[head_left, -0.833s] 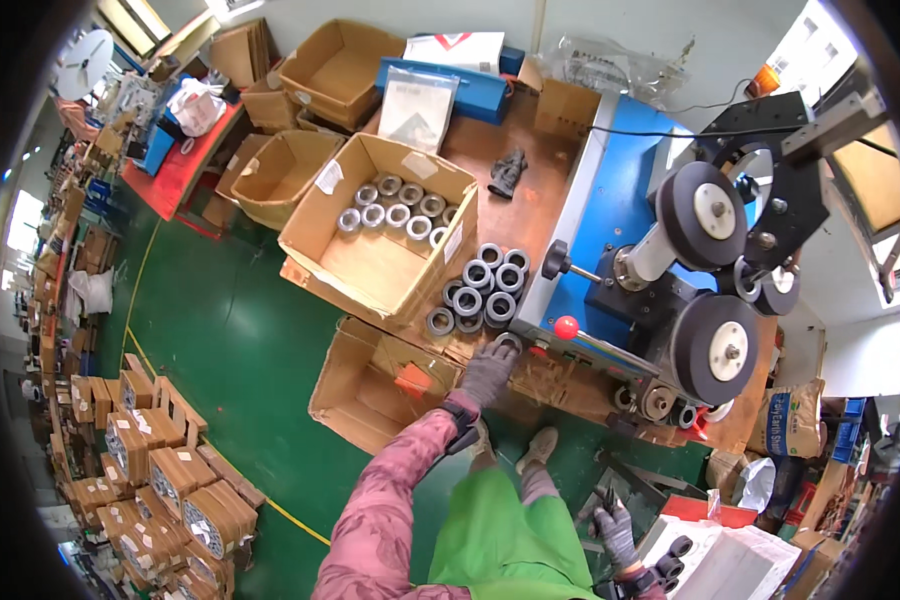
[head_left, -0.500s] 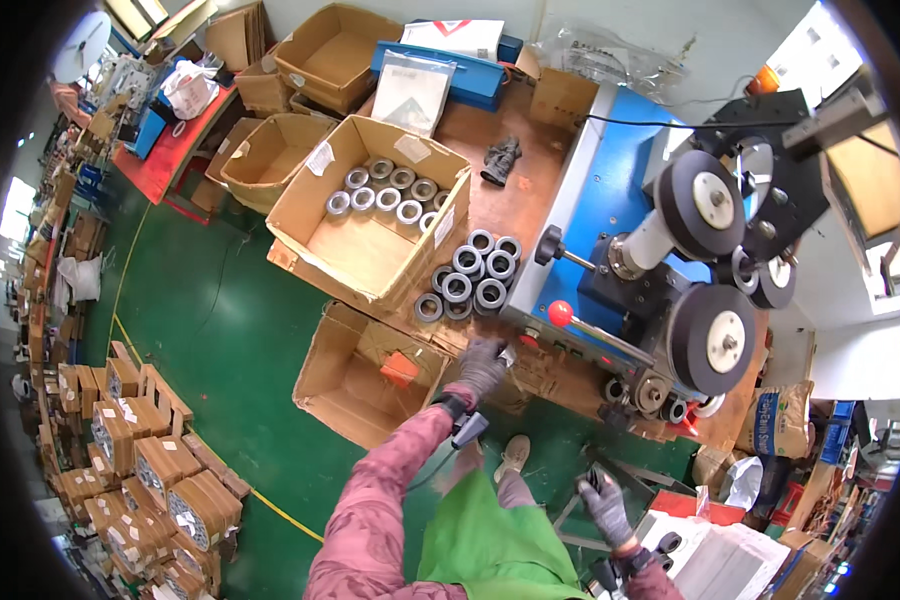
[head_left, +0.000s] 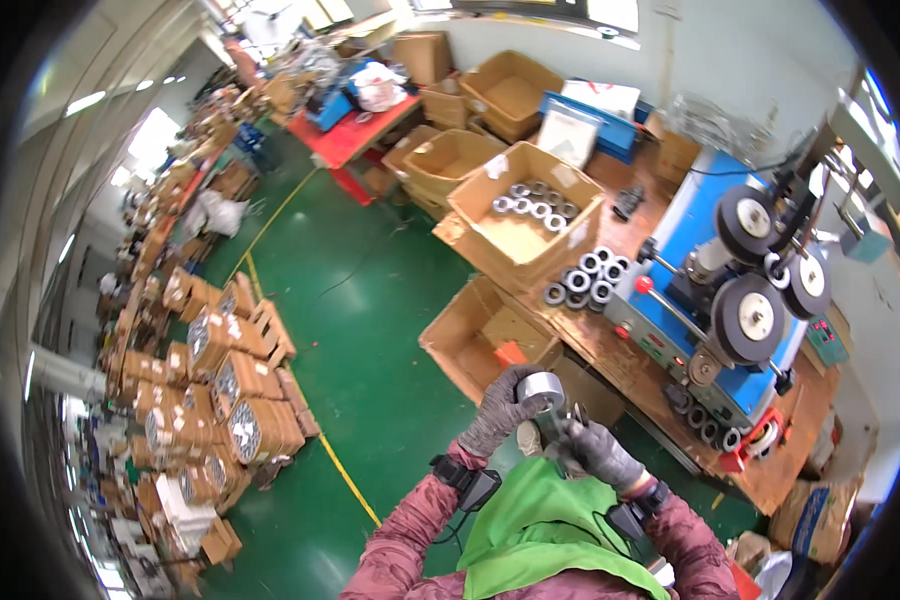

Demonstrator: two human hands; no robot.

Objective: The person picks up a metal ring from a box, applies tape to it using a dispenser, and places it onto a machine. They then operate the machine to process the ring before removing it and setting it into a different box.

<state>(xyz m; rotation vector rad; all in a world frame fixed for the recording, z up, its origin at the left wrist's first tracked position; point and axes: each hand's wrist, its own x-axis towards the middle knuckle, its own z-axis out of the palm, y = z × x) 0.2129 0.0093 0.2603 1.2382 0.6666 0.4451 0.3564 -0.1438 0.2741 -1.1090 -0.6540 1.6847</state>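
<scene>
In front of my green apron, my left hand [head_left: 498,418], in a grey glove, grips a shiny metal ring [head_left: 541,388]. Close beside it, my right hand [head_left: 604,455], also gloved, is closed around a slim grey metal tool [head_left: 562,438] whose kind I cannot make out. The tool's upper end is near the ring; whether they touch is unclear. On the bench, several dark-edged metal rings [head_left: 580,281] are piled left of a blue machine with black wheels [head_left: 748,318]. More rings [head_left: 538,208] stand in rows inside a cardboard box [head_left: 490,228].
Below the bench edge sits an open carton [head_left: 450,335] holding an orange piece. A wooden bench [head_left: 660,410] runs along my right, with several rings [head_left: 708,430] near the machine's front. Taped cartons [head_left: 245,385] are stacked on a pallet at left, beyond a yellow floor line [head_left: 345,480].
My left hand has left the bench edge and come back before me, now with a ring showing. My right hand has risen from low right to meet it. The view has swung right.
</scene>
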